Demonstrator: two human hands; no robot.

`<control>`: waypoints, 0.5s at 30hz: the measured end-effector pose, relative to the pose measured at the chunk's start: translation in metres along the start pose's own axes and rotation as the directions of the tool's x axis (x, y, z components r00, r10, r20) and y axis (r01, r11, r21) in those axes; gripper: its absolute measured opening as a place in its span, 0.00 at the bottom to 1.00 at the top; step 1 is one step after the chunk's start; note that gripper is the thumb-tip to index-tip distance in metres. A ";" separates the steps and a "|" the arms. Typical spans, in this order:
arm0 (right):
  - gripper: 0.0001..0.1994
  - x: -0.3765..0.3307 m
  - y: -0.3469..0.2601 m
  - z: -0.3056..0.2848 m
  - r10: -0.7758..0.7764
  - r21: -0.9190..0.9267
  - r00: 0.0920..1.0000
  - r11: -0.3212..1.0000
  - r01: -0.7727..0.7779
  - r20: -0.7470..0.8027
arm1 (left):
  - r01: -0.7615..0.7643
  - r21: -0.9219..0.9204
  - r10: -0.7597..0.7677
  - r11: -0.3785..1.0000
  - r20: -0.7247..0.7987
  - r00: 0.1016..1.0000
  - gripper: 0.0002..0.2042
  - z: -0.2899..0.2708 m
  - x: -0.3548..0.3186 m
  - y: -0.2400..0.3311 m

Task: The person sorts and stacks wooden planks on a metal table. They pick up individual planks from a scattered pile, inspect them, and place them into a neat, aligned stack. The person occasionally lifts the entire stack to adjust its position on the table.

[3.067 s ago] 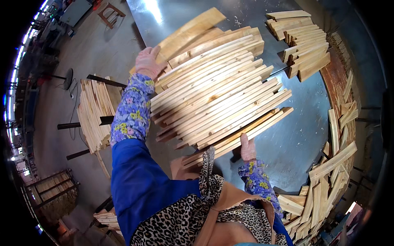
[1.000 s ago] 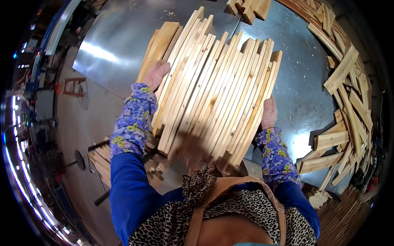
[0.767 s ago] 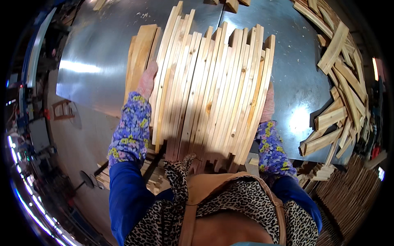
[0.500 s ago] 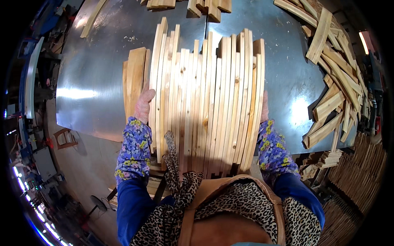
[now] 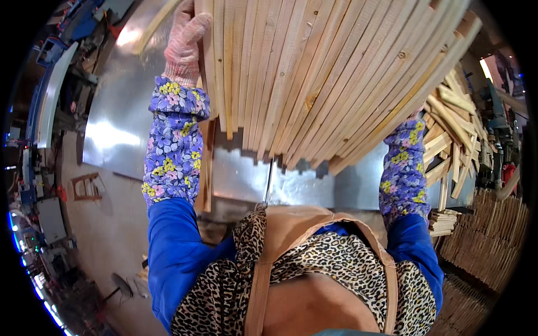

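Observation:
A wide row of pale wooden strips (image 5: 283,78), standing side by side, is clamped between my two hands. It is lifted and tilted above the metal table (image 5: 238,173), and its lower ends are uneven. My left hand (image 5: 186,47), in a pinkish knitted glove, presses the left side of the row with the thumb along the outermost strip. My right hand (image 5: 417,110) is at the right side, almost wholly hidden by the strips; only a bit of glove shows above the floral sleeve. Part of a darker board (image 5: 205,168) shows below the row, beside my left forearm.
Loose wood offcuts (image 5: 448,131) lie heaped on the table's right side. Beyond them stand tall stacks of strips (image 5: 482,241). One long strip (image 5: 157,25) lies at the far left of the table. A small wooden stool (image 5: 86,186) stands on the floor at left.
Both hands have moved forward and up, carrying the row of strips away from my body. The row now tilts and fans toward the right, and bare table shows beneath it.

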State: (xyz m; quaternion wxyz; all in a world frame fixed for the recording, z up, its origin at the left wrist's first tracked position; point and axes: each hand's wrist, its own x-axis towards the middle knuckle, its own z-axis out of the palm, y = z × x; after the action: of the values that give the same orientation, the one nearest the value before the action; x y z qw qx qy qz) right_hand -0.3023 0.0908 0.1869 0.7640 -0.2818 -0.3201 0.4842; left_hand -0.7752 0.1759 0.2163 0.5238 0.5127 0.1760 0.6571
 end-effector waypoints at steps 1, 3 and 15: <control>0.33 0.015 -0.008 0.000 -0.034 0.014 0.999 0.999 0.034 0.015 | -0.076 -0.036 0.075 0.996 -0.029 0.997 0.32 0.035 0.008 0.024; 0.31 0.051 -0.011 0.019 -0.074 -0.016 0.997 0.997 0.074 0.030 | -0.191 0.017 0.191 0.982 -0.069 0.979 0.28 0.056 0.028 0.064; 0.25 0.004 0.202 -0.261 0.282 -0.310 0.918 0.878 -0.365 -0.280 | 0.330 0.944 -0.676 0.004 -0.240 0.696 0.32 -0.018 -0.179 -0.095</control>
State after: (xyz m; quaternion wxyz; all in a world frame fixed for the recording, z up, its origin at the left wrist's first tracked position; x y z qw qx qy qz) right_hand -0.2146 0.1383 -0.1277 0.6392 -0.5183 -0.2613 0.5045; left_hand -0.7552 0.0630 0.0483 0.3164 0.7031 0.6310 0.0862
